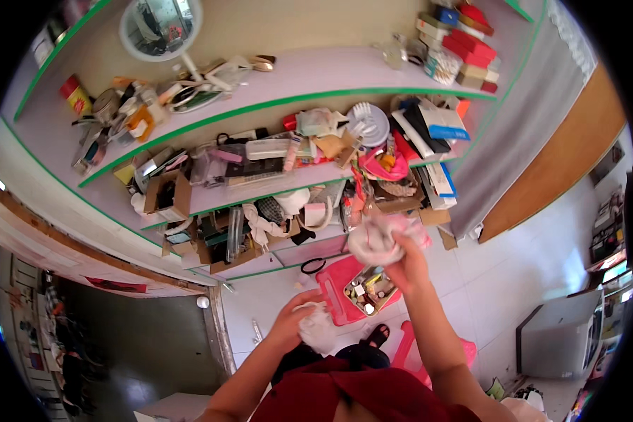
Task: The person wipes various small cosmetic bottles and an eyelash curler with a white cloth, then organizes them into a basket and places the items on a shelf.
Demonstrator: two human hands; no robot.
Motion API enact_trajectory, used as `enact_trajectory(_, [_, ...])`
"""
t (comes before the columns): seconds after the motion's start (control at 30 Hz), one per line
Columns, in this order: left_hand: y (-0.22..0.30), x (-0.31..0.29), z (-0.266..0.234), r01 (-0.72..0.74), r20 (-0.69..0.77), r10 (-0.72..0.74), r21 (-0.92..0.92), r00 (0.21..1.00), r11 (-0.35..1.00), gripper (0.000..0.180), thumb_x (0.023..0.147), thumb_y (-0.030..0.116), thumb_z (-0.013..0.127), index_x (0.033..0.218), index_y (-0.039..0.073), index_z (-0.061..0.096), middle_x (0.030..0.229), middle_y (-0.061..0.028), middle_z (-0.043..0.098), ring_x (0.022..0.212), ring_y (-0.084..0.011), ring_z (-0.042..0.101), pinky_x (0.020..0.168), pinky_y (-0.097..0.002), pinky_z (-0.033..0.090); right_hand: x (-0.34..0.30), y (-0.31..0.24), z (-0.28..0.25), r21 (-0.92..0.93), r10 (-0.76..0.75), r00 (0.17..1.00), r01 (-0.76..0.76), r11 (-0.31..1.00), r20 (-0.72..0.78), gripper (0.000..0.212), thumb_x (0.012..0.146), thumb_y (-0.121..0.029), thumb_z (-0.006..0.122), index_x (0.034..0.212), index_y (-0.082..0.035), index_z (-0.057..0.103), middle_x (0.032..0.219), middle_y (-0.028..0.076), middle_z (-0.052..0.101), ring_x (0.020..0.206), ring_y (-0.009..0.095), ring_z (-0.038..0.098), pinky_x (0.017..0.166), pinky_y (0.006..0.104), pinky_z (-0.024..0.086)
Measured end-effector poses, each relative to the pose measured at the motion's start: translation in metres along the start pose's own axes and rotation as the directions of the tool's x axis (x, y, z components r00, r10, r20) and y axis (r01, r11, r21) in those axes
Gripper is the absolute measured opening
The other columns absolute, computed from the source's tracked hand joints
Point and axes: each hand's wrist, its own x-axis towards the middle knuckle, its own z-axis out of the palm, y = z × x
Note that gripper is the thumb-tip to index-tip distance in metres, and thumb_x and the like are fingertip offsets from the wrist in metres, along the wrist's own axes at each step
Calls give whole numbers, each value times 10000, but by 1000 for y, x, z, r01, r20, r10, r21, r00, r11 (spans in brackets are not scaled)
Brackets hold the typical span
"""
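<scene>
My right hand [409,266] is raised in front of the lowest shelf, closed on a pink-and-white soft bundle [377,240], blurred; whether it is a bag or cloth I cannot tell. Lower and to the left, my left hand [294,325] grips a crumpled white cloth [318,330]. Between and beyond the hands, an open box of small bottles and jars [370,290] rests on a pink plastic stool [336,304]. A black ring-shaped band [313,266] lies by the stool's far left corner.
Ahead stand green-edged shelves [281,105], crowded with bottles, boxes, bags and a round mirror [160,28]. Cardboard boxes [170,195] fill part of the lower shelves. A grey curtain [503,141] hangs at right, and a grey cabinet [559,334] stands beyond. Another pink stool [464,352] is beside me.
</scene>
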Motion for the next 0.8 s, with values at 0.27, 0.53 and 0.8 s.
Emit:
enact_trajectory(0.27, [60,-55,-73,-145,-178,122,-128,977,981,402,880,24,484,1280,33,442,1287,-186,497,1143,-337,532,948,-445,452,89,-64,196,-649,-737,287,714,-261,612,345,846,-99,630,1166,-13,536,996,86,628,908,192,589,818,323,456])
enact_trajectory(0.53, [93,-11,-31,-175,-115,164,-91,980,980,386,886,15,468,1271,22,434,1267,-192,506,1144,-342,533,939,-450,469,194,-117,197,-566,-47,692,547,-616,720,680,807,-398,656,1326,-28,418,1384,215,378,1288,360,350,1059,404,300])
enact_trajectory(0.8, [136,26,5,-203,-56,203,5,978,979,387,885,20,478,1269,14,431,1242,-186,524,1120,-319,552,921,-437,480,314,-136,183,-579,-135,862,204,-790,489,663,890,-549,361,1361,-84,401,1428,214,332,1361,352,242,1095,488,207])
